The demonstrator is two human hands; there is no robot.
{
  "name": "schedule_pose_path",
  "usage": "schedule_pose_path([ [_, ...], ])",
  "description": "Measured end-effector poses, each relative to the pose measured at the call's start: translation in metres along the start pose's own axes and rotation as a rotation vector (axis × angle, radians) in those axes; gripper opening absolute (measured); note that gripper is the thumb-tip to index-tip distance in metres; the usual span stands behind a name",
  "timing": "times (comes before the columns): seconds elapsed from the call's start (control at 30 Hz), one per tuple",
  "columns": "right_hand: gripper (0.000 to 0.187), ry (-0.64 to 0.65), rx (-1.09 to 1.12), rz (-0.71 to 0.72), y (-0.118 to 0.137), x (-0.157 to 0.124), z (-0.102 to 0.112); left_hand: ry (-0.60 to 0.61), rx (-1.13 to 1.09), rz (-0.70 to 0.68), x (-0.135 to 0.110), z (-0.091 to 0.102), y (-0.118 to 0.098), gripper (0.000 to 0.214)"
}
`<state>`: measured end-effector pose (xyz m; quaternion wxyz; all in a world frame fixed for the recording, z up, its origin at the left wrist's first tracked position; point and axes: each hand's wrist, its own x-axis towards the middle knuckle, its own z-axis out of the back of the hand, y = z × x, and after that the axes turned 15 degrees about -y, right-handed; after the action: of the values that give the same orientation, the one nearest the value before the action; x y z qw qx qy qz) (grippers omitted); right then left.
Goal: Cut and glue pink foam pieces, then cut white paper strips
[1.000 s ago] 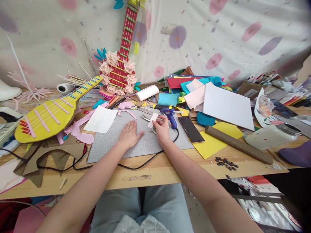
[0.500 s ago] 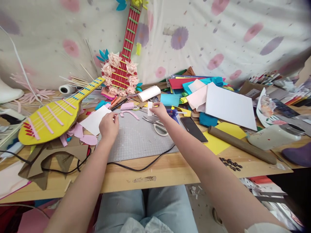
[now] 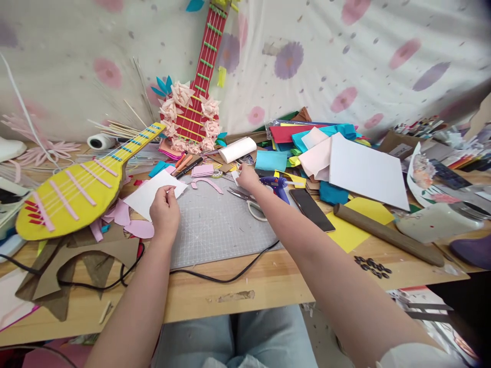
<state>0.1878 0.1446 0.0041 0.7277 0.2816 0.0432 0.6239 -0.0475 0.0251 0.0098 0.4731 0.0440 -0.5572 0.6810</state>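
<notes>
My left hand [image 3: 164, 212] pinches the near edge of a white sheet of paper [image 3: 148, 194] lying at the left side of the grey cutting mat [image 3: 218, 225]. My right hand [image 3: 247, 178] reaches to the far edge of the mat with its fingers closed on a small white paper scrap [image 3: 235, 175]. Scissors [image 3: 249, 200] lie on the mat just below that hand. A blue glue gun [image 3: 276, 185] rests to its right.
A yellow cardboard guitar [image 3: 72, 191] lies at the left; a red one with pink flowers [image 3: 194, 110] leans on the wall. Coloured paper sheets [image 3: 326, 153], a phone [image 3: 310, 208], a cardboard tube [image 3: 387, 234], a white jar [image 3: 433, 222] and a black cable [image 3: 215, 276] crowd the table.
My left hand moved left off the mat and took hold of the white sheet. My right hand carried the white scrap away from the scissors toward the mat's far edge.
</notes>
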Motion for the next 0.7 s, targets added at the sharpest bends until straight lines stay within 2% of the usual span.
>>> schedule_pose_path([
  [0.17, 0.044, -0.126, -0.051, 0.027, 0.005, -0.007, 0.005, -0.018, -0.054, -0.052, 0.0, -0.004, 0.004, 0.027],
  [0.3, 0.035, -0.233, 0.056, 0.106, 0.016, -0.021, 0.016, -0.005, -0.072, -0.039, 0.001, -0.003, 0.003, 0.027],
  [0.4, 0.016, -0.204, 0.133, 0.2, 0.021, -0.043, 0.027, 0.018, -0.08, 0.015, 0.001, -0.002, 0.003, 0.026],
  [0.5, 0.023, -0.097, 0.136, 0.236, 0.016, -0.071, 0.037, 0.027, -0.059, 0.039, 0.002, -0.001, 0.006, 0.027],
  [0.57, 0.028, -0.093, 0.096, 0.262, 0.007, -0.09, 0.041, 0.038, -0.012, -0.008, 0.004, -0.003, 0.009, 0.025],
  [0.63, 0.037, -0.113, 0.053, 0.224, -0.005, -0.105, 0.044, 0.05, 0.077, -0.111, 0.006, -0.006, 0.012, 0.025],
  [0.7, 0.042, -0.108, 0.038, 0.201, -0.015, -0.113, 0.044, 0.066, 0.192, -0.205, 0.008, -0.012, 0.014, 0.036],
])
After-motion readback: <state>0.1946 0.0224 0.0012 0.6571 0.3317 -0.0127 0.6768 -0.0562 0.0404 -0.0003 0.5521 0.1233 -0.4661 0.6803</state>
